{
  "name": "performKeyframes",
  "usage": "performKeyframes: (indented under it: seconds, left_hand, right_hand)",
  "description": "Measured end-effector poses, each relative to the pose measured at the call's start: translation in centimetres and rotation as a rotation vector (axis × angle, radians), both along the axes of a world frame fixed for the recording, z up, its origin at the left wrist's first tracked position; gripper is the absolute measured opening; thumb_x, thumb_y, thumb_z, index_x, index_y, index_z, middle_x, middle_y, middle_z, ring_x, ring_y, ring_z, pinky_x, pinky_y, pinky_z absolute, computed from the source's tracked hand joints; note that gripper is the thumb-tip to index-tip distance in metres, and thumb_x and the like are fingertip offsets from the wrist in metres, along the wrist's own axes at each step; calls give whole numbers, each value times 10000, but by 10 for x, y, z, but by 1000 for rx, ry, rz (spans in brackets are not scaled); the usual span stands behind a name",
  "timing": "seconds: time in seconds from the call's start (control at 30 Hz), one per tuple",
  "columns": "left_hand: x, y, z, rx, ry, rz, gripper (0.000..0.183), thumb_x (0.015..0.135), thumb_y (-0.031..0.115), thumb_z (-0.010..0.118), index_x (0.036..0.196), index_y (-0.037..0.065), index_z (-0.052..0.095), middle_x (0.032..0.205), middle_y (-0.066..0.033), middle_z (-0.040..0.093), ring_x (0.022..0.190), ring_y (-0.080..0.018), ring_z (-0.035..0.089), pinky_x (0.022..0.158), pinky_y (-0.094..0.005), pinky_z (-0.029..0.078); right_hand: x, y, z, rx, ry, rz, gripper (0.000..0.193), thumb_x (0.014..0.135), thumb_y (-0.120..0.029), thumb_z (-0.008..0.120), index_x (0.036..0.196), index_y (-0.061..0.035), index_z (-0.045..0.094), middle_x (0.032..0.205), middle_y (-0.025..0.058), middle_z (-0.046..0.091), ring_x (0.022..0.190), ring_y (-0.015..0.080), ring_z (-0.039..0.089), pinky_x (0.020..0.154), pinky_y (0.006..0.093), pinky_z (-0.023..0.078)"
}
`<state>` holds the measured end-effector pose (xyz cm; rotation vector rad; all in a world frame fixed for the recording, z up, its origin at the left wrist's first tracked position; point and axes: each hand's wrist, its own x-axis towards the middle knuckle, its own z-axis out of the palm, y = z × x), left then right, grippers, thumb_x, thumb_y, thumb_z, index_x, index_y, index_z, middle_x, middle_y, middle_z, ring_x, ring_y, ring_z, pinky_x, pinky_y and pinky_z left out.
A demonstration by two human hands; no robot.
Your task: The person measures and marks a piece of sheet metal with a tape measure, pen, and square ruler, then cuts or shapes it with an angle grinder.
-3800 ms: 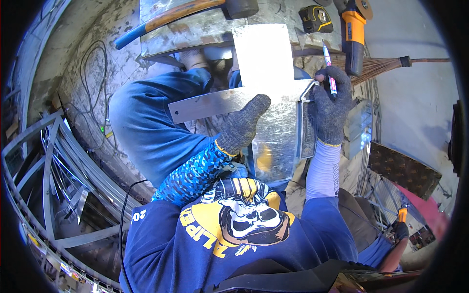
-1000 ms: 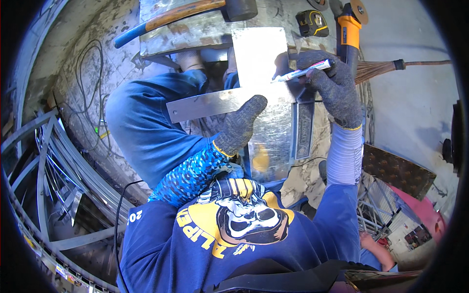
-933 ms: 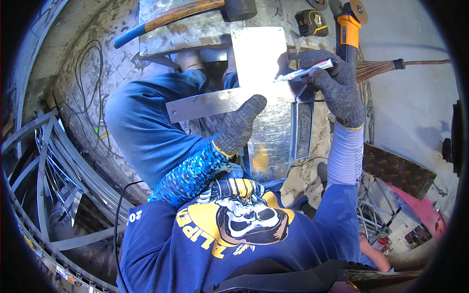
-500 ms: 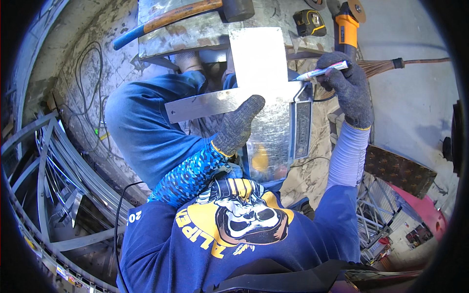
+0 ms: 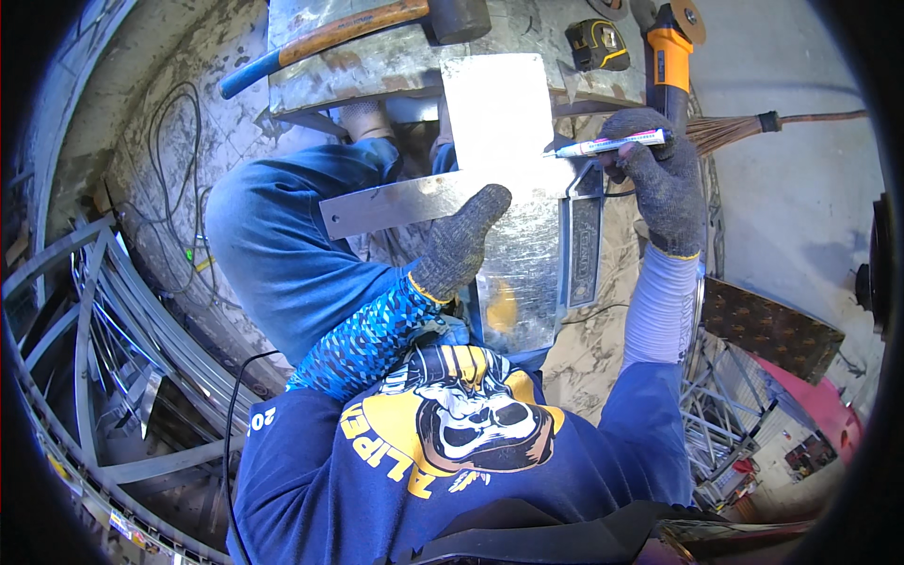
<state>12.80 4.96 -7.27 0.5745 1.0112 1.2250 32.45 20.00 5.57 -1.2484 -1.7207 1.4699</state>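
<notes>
A bright, shiny metal sheet (image 5: 520, 264) lies over my lap, its upper part glaring white. Across it runs a flat metal strip (image 5: 377, 209) with a small hole near its left end. My left hand (image 5: 461, 240), in a dark grey knit glove, clamps the strip against the sheet; the thumb lies on top and the other fingers are hidden beneath. My right hand (image 5: 659, 174), gloved alike, is closed around a white paint marker (image 5: 617, 143). The marker points left, its tip at the sheet's right edge, just above the strip; whether it touches is lost in the glare.
On a metal-topped bench (image 5: 377, 71) ahead lie a wooden-handled mallet (image 5: 353, 28) and a tape measure (image 5: 598, 45). An orange angle grinder (image 5: 670, 61) stands at its right, near a broom (image 5: 730, 130). Curved metal frames (image 5: 85, 330) fill the left side; a cable (image 5: 169, 141) lies on the floor.
My right hand has moved slightly left and down, bringing the marker tip over the sheet's right edge. My left hand and the strip stay in nearly the same place.
</notes>
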Motion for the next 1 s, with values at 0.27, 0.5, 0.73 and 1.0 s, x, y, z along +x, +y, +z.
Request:
performKeyframes:
  seconds: [0.27,0.5,0.73,1.0]
  left_hand:
    - [5,-2,-4,70,9,38,354,1054,137,586,1381,1,588,1382,-155,614,1261,-241,592,1094,-383,480]
    - [5,-1,-3,55,-15,79,350,1038,134,613,1364,7,602,1353,-140,630,1220,-224,607,1064,-371,493]
    - [5,1,1,82,9,148,347,1022,131,640,1347,13,616,1323,-126,645,1180,-207,621,1035,-360,506]
    - [5,6,3,-36,-213,243,280,942,145,758,1191,30,705,1139,-71,716,1024,-147,663,896,-302,542]
  right_hand:
    - [0,-1,-9,-39,-31,25,231,967,-104,666,1172,-5,700,996,70,722,876,119,674,771,277,583]
    - [6,3,-6,-83,14,18,251,977,-134,657,1190,-3,678,954,68,720,842,111,676,749,262,574]
    - [32,4,3,110,68,-184,304,997,-256,690,1169,-7,666,876,70,695,728,120,626,616,255,496]
    - [23,-72,-26,119,-82,-419,363,913,-80,677,1265,-28,603,1030,87,655,870,143,620,770,290,537]
